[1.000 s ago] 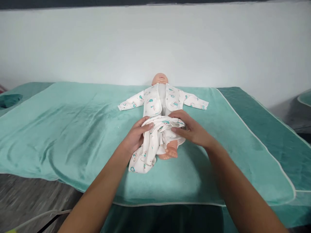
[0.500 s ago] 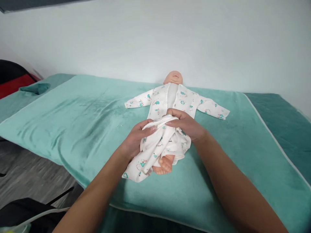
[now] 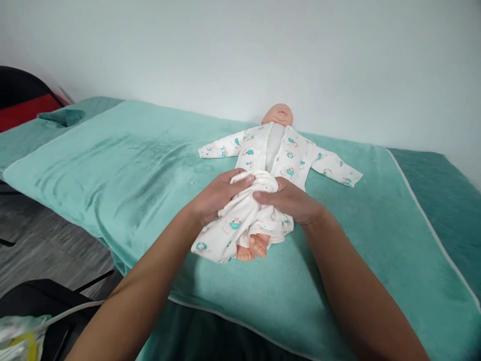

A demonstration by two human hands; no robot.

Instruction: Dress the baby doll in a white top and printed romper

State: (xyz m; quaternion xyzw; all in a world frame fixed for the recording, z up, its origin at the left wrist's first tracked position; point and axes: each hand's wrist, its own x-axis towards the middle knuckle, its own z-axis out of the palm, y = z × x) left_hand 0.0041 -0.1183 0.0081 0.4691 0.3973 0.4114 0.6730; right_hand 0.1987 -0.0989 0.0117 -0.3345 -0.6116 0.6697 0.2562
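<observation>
A baby doll [image 3: 277, 115] lies on its back on a teal towel [image 3: 131, 165], head toward the wall. It wears a white printed top [image 3: 289, 155], open down the front, sleeves spread out. White printed trousers [image 3: 233, 228] are bunched over its legs, and the bare feet [image 3: 252, 246] stick out below. My left hand [image 3: 214, 196] grips the bunched waist of the trousers on the left side. My right hand [image 3: 291, 200] grips the same waist on the right, fingers curled into the cloth. Both hands meet over the doll's hips.
The towel covers a bed with a darker teal sheet [image 3: 443, 200] showing at the right. A folded teal cloth [image 3: 62, 117] lies at the far left near a red and black chair [image 3: 22, 100]. A white cable [image 3: 71, 311] and a plastic packet [image 3: 18, 338] sit low left.
My hands have come closer together at the trousers' waist and gathered the cloth higher over the doll's hips. The view has swung left and a little nearer.
</observation>
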